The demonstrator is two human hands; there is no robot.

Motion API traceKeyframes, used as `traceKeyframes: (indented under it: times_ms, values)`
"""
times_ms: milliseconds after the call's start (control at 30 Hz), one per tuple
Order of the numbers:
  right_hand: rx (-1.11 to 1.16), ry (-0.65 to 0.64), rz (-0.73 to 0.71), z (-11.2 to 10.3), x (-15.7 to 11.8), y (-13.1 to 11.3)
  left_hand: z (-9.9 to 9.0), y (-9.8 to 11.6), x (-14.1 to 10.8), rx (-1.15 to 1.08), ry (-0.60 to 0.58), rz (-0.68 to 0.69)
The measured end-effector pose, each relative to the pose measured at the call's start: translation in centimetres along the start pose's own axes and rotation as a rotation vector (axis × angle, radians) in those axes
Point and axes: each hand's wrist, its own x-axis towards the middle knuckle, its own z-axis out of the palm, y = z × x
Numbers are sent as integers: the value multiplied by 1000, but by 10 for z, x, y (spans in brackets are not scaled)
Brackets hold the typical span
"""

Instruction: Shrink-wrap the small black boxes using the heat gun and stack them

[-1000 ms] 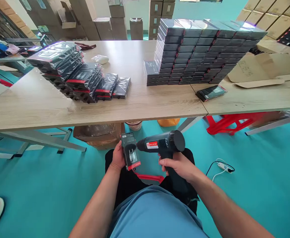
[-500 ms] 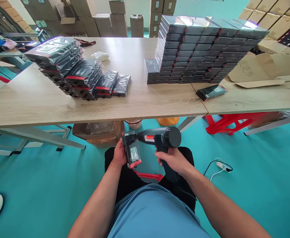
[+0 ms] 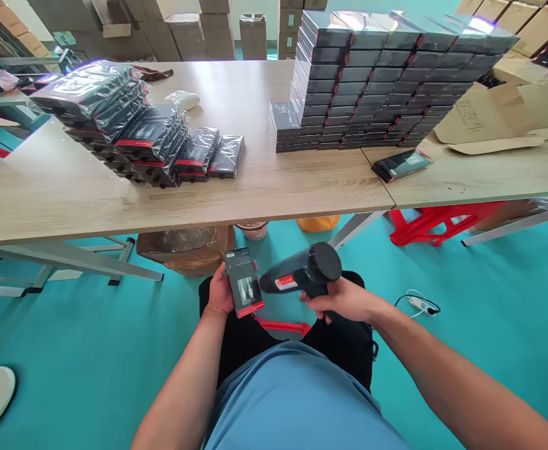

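My left hand [image 3: 222, 291] is wrapped round a small black box [image 3: 244, 281] with a red lower edge and a pale printed picture on its face. Above my lap, my right hand [image 3: 344, 299] grips the handle of a dark heat gun [image 3: 299, 269] with a red and white label. The gun's nozzle points left at the box's right side, close to it; I cannot tell whether they touch. On the table at the left are film-wrapped black boxes [image 3: 152, 134] in stepped piles. A tall stack of similar boxes [image 3: 377, 94] stands at the right.
The wooden table [image 3: 274, 194] spans the view before me. A single black box [image 3: 401, 165] lies near its seam, beside an open cardboard carton [image 3: 503, 119]. Below are a brown carton [image 3: 184, 250], a red stool [image 3: 438, 225] and a power strip [image 3: 421, 305] on the floor.
My left hand has turned the black box so its printed face shows more fully. The heat gun has tilted, its nozzle now lower beside the box. The view has shifted slightly.
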Motion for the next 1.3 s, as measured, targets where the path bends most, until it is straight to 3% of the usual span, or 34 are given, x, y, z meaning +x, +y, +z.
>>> traceKeyframes:
  times_ms: [100,267,400,467,567,600,667,733,800,900,1000,1133,1300]
  values:
    - [94,-89,43,4,-15,17,-6,3,3,-45,45,62]
    - [258,134,-36,25,-27,30,-15,2,15,-192,301,202]
    - [268,-48,-86,48,-24,23,-16,-5,23,-203,472,222]
    - [237,-11,-132,52,-20,20,-14,-9,22,-214,448,220]
    - [219,214,-141,41,-17,19,-12,-12,17,-248,388,237]
    - [224,234,-128,35,-17,19,-12,-12,15,-242,372,238]
    - [239,147,-98,24,-21,19,-12,-12,13,-183,358,232]
    - [254,14,-69,19,-26,16,-11,-12,12,-46,368,251]
    - [269,-22,-83,22,-27,10,-7,-12,12,184,343,303]
    - [263,32,-163,30,-16,-4,2,-13,10,577,192,380]
    - [258,134,-182,24,-1,-14,8,-11,6,754,155,396]
    - [285,275,-87,-3,5,-19,3,-6,7,617,221,357]
    - [239,97,-60,-16,-7,-20,-10,1,15,198,243,205]
